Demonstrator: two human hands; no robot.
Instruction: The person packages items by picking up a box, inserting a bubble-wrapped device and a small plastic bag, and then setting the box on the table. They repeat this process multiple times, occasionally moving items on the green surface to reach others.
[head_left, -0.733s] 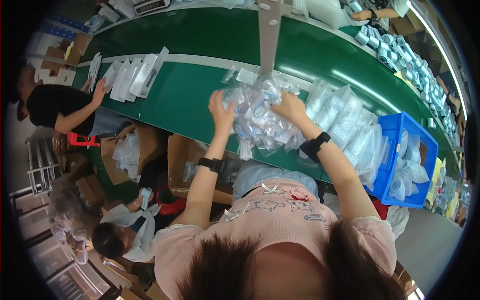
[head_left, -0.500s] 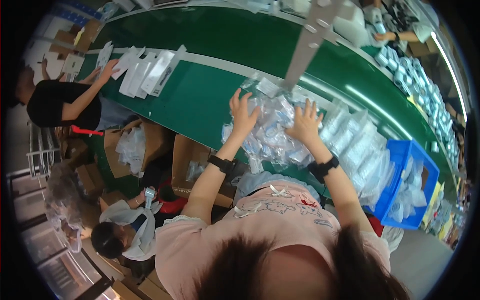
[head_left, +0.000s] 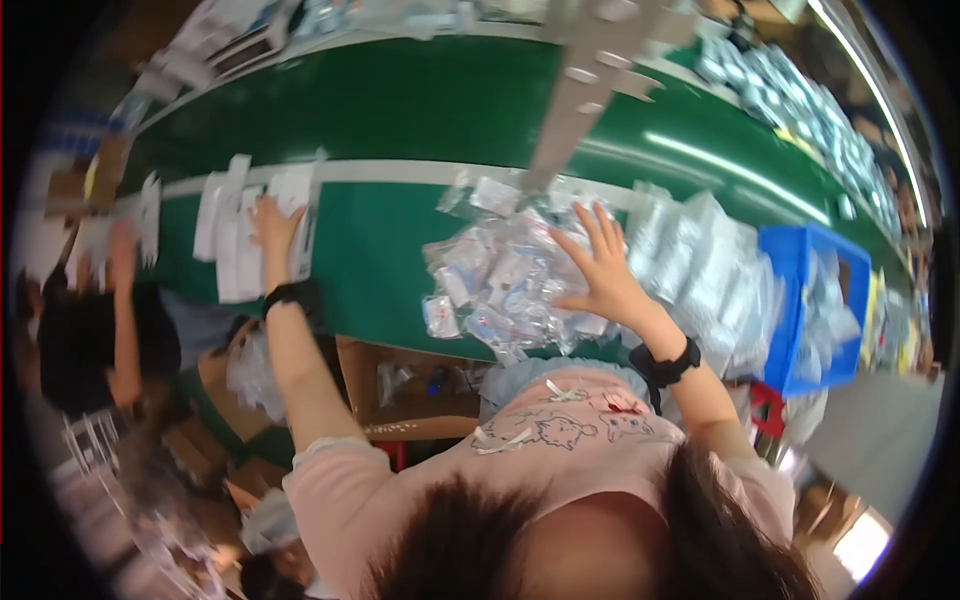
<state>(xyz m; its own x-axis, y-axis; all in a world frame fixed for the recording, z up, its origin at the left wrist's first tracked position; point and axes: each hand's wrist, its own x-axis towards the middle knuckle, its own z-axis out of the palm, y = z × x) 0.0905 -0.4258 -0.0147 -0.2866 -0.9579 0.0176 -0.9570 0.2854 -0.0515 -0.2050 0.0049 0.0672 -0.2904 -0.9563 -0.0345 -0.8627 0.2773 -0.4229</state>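
Observation:
My left hand (head_left: 277, 228) is stretched out to the left, fingers spread over a row of flat white boxes (head_left: 236, 270) on the green bench. Its fingertips lie at the boxes' upper part; a firm grip does not show. My right hand (head_left: 603, 270) is open, fingers apart, above the right side of a heap of small clear plastic packets (head_left: 500, 275). Whether its fingers touch the packets I cannot tell. Right of that heap, several bubble-wrap pouches (head_left: 705, 265) lean in a row.
A blue bin (head_left: 790, 345) with clear bags stands at the right. A metal post (head_left: 580, 90) rises behind the heap. Below the bench edge is an open cardboard box (head_left: 425, 425). A co-worker in black (head_left: 105, 345) is at the far left. Silvery parts (head_left: 800, 110) pile up beyond.
My left hand has left the packet heap and moved far left onto the white boxes. My right hand stays over the heap. The view has turned to the left.

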